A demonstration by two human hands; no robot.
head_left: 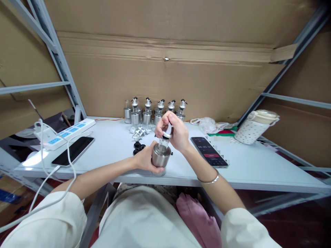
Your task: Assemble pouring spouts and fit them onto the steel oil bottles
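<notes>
My left hand (pixel 147 157) is wrapped round a glass bottle with a steel sleeve (pixel 160 159), upright near the table's front edge. At the bottle's neck, my right hand (pixel 176 131) has its fingers closed on a white pour spout (pixel 168 135); the fingers hide much of it. Left of the bottle lie several black stoppers (pixel 137 146), partly behind my left hand. Just beyond them is a cluster of white and clear spout parts (pixel 141 132). Farther back stand several steel-sleeved bottles (pixel 147 117), many topped with white-and-black pour spouts (pixel 148 101).
A phone showing a timer (pixel 208 151) lies right of my hands. Another phone (pixel 73 151), a power strip (pixel 69 133) and white cables (pixel 69 151) occupy the left. A spotted white flask (pixel 252 129) and a clear plastic bag (pixel 207 124) are at right. Cardboard (pixel 165 79) backs the table.
</notes>
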